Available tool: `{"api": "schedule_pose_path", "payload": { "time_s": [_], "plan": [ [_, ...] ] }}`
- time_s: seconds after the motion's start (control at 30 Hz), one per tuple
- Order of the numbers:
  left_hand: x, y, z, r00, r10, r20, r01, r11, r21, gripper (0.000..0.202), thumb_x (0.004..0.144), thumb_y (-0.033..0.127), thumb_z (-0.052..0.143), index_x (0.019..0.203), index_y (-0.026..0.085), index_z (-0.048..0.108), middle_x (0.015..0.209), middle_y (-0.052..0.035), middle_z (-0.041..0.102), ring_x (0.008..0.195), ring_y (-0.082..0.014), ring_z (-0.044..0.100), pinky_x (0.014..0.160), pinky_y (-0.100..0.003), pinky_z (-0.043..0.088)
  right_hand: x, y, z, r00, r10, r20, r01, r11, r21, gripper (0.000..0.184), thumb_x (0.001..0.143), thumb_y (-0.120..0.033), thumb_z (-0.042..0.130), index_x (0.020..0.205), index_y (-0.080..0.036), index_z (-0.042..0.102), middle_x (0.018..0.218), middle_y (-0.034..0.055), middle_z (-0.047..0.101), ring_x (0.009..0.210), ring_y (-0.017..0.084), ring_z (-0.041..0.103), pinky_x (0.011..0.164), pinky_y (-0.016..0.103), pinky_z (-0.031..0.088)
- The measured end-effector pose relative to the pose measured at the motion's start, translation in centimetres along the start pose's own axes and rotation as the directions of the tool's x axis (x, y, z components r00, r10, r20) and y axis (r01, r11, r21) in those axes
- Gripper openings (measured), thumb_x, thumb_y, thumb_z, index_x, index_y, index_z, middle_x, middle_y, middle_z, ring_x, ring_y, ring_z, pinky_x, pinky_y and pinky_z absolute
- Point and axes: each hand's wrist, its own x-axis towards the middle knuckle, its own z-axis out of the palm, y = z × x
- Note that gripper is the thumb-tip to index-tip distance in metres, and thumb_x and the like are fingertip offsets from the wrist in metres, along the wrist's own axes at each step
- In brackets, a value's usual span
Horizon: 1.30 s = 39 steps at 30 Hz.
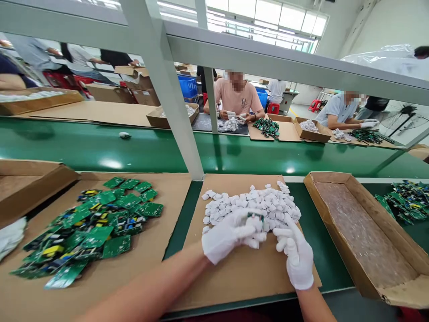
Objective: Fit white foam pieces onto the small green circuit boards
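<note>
My left hand [231,232], in a white glove, is closed on a small green circuit board [256,218] above the front of a heap of white plastic pieces [248,201]. Part of the board is covered by the fingers. Also gloved, my right hand [295,252] is at the heap's front right edge, its fingers bent loosely and apart. I make out nothing held in it. Under both hands lies a sheet of brown cardboard [214,281].
Left of my arms, a pile of green circuit boards [90,228] lies on cardboard. A cardboard tray lined with clear plastic [365,232] stands at right, with more boards [407,201] beyond. A grey metal post [170,89] rises before the green conveyor belt [154,147]. Co-workers sit opposite.
</note>
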Motion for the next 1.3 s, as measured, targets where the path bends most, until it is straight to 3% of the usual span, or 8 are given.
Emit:
{"api": "schedule_pose_path", "payload": {
  "time_s": [0.13,0.3,0.5,0.63,0.77,1.0,1.13,1.3],
  "plan": [
    [5.9,4.0,-5.6,0.919,0.232,-0.319,-0.003,0.813,0.582,0.06,0.078,0.031,0.062,0.13,0.016,0.036,0.077,-0.001,0.06,0.067,-0.0132,0.061,0.062,-0.026,0.049,0.5,1.5,0.1,0.999,-0.032,0.038,0.035,0.995,-0.097,0.04,0.093,-0.033,0.037,0.129,-0.019,0.046,0.082,0.0039,0.069,0.06,0.014,0.062,0.063,0.028,0.051],
    [12.6,6.7,-13.0,0.81,0.345,-0.475,0.168,0.639,0.751,0.045,0.083,0.028,0.057,0.124,0.014,0.045,0.1,-0.0077,0.061,0.088,-0.0169,0.06,0.08,-0.035,0.049,0.8,1.8,0.3,0.994,-0.091,0.058,0.101,0.975,-0.199,0.036,0.092,-0.029,0.04,0.125,-0.019,0.05,0.084,0.0023,0.07,0.053,0.011,0.06,0.058,0.023,0.05],
    [13.6,7.3,-15.7,0.777,0.406,-0.481,0.324,0.396,0.859,0.035,0.086,0.033,0.051,0.118,0.017,0.051,0.121,-0.0094,0.053,0.103,-0.0215,0.055,0.086,-0.044,0.047,1.0,2.1,0.3,0.998,-0.06,0.032,0.066,0.966,-0.249,0.039,0.092,-0.032,0.039,0.126,-0.018,0.051,0.068,-0.0005,0.067,0.052,0.011,0.061,0.057,0.021,0.05],
    [9.8,7.3,-15.4,0.866,0.344,-0.363,0.3,0.224,0.927,0.04,0.087,0.029,0.048,0.125,0.019,0.05,0.126,-0.0087,0.055,0.115,-0.0217,0.051,0.099,-0.037,0.039,0.9,2.0,0.2,0.999,-0.041,0.027,0.046,0.969,-0.244,0.04,0.092,-0.035,0.039,0.125,-0.017,0.052,0.076,0.0029,0.07,0.054,0.012,0.062,0.058,0.022,0.051],
    [1.0,7.8,-15.6,0.941,0.191,-0.279,0.276,0.045,0.96,0.041,0.081,0.031,0.05,0.12,0.025,0.057,0.122,0.0002,0.061,0.113,-0.0187,0.055,0.099,-0.027,0.038,0.4,2.4,-0.1,0.999,0.0,0.047,0.01,0.976,-0.216,0.039,0.092,-0.037,0.039,0.122,-0.016,0.054,0.082,0.0056,0.072,0.056,0.013,0.063,0.06,0.023,0.052],
    [-13.0,8.8,-17.8,0.859,0.208,-0.468,0.507,-0.214,0.835,0.031,0.076,0.028,0.051,0.101,0.023,0.068,0.133,-0.0046,0.052,0.129,-0.0271,0.037,0.107,-0.04,0.025,0.4,3.4,-0.3,0.988,-0.014,0.155,0.048,0.975,-0.217,0.047,0.089,-0.045,0.039,0.12,-0.015,0.056,0.085,0.0078,0.072,0.059,0.016,0.065,0.057,0.024,0.053],
    [-14.3,7.8,-18.4,0.815,0.303,-0.495,0.573,-0.292,0.765,0.041,0.072,0.027,0.055,0.112,0.024,0.062,0.14,-0.0085,0.041,0.134,-0.0327,0.023,0.107,-0.049,0.019,0.5,3.6,-0.2,0.984,-0.015,0.179,0.052,0.978,-0.2,0.05,0.088,-0.047,0.039,0.122,-0.014,0.055,0.087,0.0088,0.072,0.057,0.016,0.064,0.055,0.024,0.053],
    [-11.6,6.9,-19.0,0.785,0.352,-0.51,0.604,-0.251,0.757,0.04,0.063,0.031,0.067,0.102,0.025,0.067,0.135,-0.01,0.047,0.133,-0.0342,0.023,0.107,-0.05,0.01,0.3,3.4,-0.1,0.989,-0.066,0.133,0.098,0.962,-0.253,0.044,0.088,-0.042,0.043,0.123,-0.017,0.054,0.083,0.007,0.073,0.056,0.015,0.065,0.054,0.022,0.053]
  ]
}}
